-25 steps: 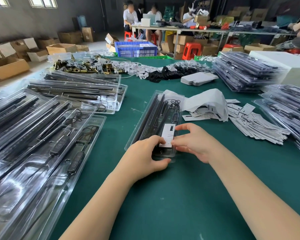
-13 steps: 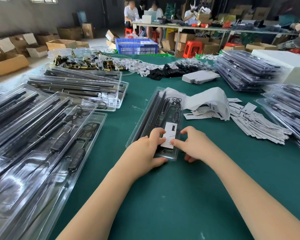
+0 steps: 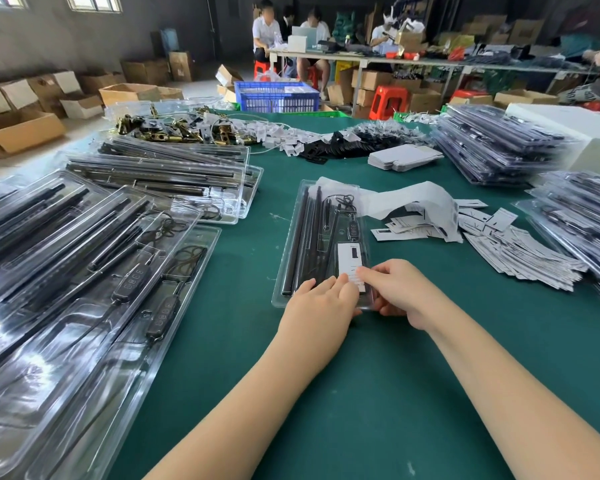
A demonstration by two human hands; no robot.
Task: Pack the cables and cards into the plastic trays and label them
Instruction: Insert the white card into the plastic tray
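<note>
Far left: overlapping filled trays (image 3: pixel 84 271) fan across the green tabletop (image 3: pixel 378 393), their black rods slanting from near-left up toward far-right. Behind them, a second stack of trays (image 3: pixel 167 174) lies nearly crosswise.

Centre: the clear plastic tray (image 3: pixel 293 258) you are working on sits just ahead of your hands, long axis running away from you and leaning slightly right at its far end. Black rods (image 3: pixel 303 244) fill its left side; a coiled cable (image 3: pixel 343 202) sits at the far end.

Your left hand (image 3: pixel 321 304) rests on the tray's near end, fingers fairly straight, tips touching the white card (image 3: pixel 350 259). Your right hand (image 3: pixel 400 292) meets it from the right, fingers extended onto the card's lower edge, thumb tucked below the tray's near rim. The card lies lengthwise along the tray's right side.

Right: loose cards (image 3: pixel 520 254) spread near a crumpled white sheet (image 3: pixel 416 202). Far right: stacked packed trays (image 3: pixel 492 150).
</note>
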